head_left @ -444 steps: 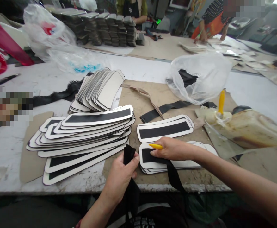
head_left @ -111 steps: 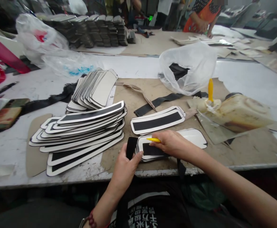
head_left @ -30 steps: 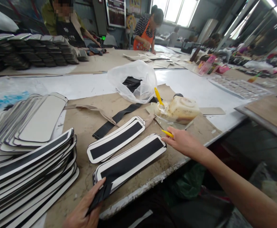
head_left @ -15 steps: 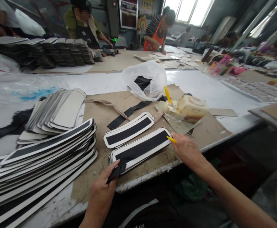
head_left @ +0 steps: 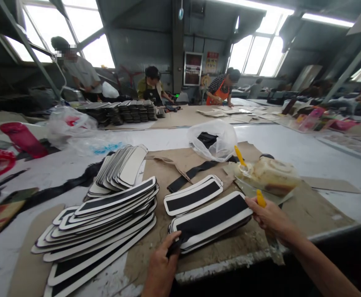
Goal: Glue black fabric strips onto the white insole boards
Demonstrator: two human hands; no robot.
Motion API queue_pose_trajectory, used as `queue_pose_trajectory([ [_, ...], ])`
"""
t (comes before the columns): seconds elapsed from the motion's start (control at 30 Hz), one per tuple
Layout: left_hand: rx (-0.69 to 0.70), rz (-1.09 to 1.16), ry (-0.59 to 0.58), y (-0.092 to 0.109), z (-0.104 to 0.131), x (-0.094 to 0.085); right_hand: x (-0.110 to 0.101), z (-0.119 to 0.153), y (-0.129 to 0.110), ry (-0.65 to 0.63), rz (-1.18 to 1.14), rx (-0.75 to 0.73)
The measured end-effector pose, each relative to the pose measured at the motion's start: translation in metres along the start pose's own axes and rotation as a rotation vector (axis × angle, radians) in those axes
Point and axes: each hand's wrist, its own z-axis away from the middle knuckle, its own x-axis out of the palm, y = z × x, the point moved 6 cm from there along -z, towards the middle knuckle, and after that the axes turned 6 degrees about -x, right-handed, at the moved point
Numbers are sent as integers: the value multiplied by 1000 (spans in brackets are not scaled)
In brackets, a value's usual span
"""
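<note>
In front of me lies a small stack of white curved panels [head_left: 211, 239] with dark edges. A black strip [head_left: 214, 212] runs along the top panel. My left hand [head_left: 163, 264] pinches the loose near end of this strip at the stack's lower left corner. My right hand [head_left: 271, 218] is closed around a brush with a yellow handle [head_left: 261, 199], its smeared end hanging below the palm. The right fingertips touch the far right end of the strip and panel. Just behind lies a second small stack of panels [head_left: 168, 208], also topped with a black strip.
Fanned panels with black strips [head_left: 106, 222] and plain white panels [head_left: 132, 165] lie left. A stained plastic jug [head_left: 276, 171] with amber liquid and another yellow handle [head_left: 239, 156] stands right. Behind are a plastic bag [head_left: 226, 142] and a loose black strip [head_left: 193, 173]. People work across the table.
The view has tilted up and swung left. My right hand has turned, so the brush handle points up and its smeared end hangs below. My left hand still grips the strip's end.
</note>
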Motion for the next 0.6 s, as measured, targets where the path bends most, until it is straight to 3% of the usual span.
queue_pose_trajectory([
  [0.1,-116,174,46,-6,0,2,6,0,0,-88,-137,38],
  [0.23,-324,495,19,-14,-2,5,-1,6,-4,2,-226,1],
  [0.33,-440,649,50,-9,1,-4,-9,15,-12,45,-261,5],
  [0.4,-451,690,91,0,5,-13,-10,22,-21,19,-291,15],
  [0.6,-406,941,24,23,11,-18,-3,40,-41,-16,-266,22],
])
